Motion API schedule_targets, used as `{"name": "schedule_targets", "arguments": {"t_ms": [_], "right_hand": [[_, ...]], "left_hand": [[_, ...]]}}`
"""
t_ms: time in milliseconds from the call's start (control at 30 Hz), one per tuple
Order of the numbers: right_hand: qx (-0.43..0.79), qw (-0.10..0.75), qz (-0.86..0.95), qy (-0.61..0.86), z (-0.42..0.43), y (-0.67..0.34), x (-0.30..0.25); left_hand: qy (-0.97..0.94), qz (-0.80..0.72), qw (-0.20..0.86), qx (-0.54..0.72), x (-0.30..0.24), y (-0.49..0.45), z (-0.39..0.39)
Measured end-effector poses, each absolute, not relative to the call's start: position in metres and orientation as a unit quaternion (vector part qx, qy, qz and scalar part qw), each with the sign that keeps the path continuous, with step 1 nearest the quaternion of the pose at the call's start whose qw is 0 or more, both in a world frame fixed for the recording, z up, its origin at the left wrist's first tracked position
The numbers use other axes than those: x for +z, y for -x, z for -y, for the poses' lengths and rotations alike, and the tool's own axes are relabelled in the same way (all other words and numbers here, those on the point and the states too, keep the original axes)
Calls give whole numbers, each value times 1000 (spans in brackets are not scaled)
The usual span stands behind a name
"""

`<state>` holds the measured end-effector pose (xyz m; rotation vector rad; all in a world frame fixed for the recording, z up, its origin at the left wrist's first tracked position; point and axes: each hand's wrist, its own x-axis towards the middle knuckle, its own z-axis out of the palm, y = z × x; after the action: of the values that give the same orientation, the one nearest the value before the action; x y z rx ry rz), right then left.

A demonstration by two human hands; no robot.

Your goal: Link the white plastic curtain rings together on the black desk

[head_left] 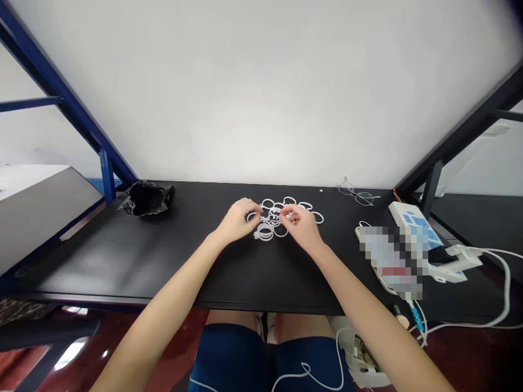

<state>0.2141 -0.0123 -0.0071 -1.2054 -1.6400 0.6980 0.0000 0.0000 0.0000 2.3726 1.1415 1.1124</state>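
White plastic rings with small eyelets, like curtain rings (281, 234), lie in a loose cluster on the black tabletop (245, 272). Several of them overlap in a small stack (265, 237) at the near side of the cluster. My left hand (239, 219) is at the cluster's left edge, thumb and fingertips closed about a white ring. From the right, my right hand (303, 226) pinches at a ring in the middle of the cluster; its fingers partly hide what they grip. Single rings lie behind and to the right of my right hand.
An opened black plastic bag (147, 199) lies at the back left. Eyeglasses (356, 195) are at the back right. A phone (388, 261), a power strip (414, 220) and white cables (504, 283) take up the right side. Blue metal bars (73, 92) slant at the left.
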Motion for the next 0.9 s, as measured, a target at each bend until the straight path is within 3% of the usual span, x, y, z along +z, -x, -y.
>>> {"name": "schedule_targets", "arguments": {"t_ms": [200,467,600,733,900], "right_hand": [[244,360,783,444,27,-199,-15],[234,362,789,438,25,-201,-17],[189,307,849,387,27,-200,-20],[169,259,884,350,30,-194,-21],[201,282,868,357,30,-193,-16]], "left_hand": [[-859,-355,252,268,-4,-10,9],[-792,-402,309,340,-7,2,-6],[-730,-491,215,423,-6,14,-15],[-770,-555,28,315,-8,23,-19],[-783,-583,0,215,-11,23,-17]]}}
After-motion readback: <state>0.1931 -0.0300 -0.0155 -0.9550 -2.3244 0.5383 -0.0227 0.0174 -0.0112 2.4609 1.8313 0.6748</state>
